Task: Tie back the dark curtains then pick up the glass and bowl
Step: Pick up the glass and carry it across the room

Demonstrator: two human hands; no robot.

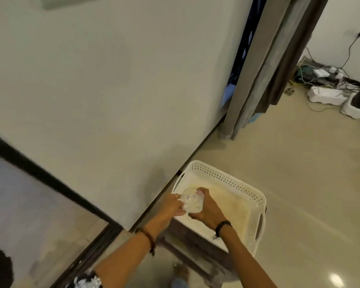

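Observation:
A clear glass (192, 201) is held over the near left corner of a white perforated basket (233, 179). My left hand (173, 206) grips it from the left and my right hand (206, 208) wraps round it from the right. Whether this clear piece is the glass or the bowl is hard to tell, and no second vessel shows. The grey-brown curtains (264, 65) hang gathered beside the wall edge at the upper right, reaching down to the floor.
The basket sits on a dark wooden stool (187, 242) against the pale wall (112, 80). A dark-framed glass panel (29, 204) is at lower left. Cables, a power strip and white boxes (328, 88) lie on the tiled floor at far right.

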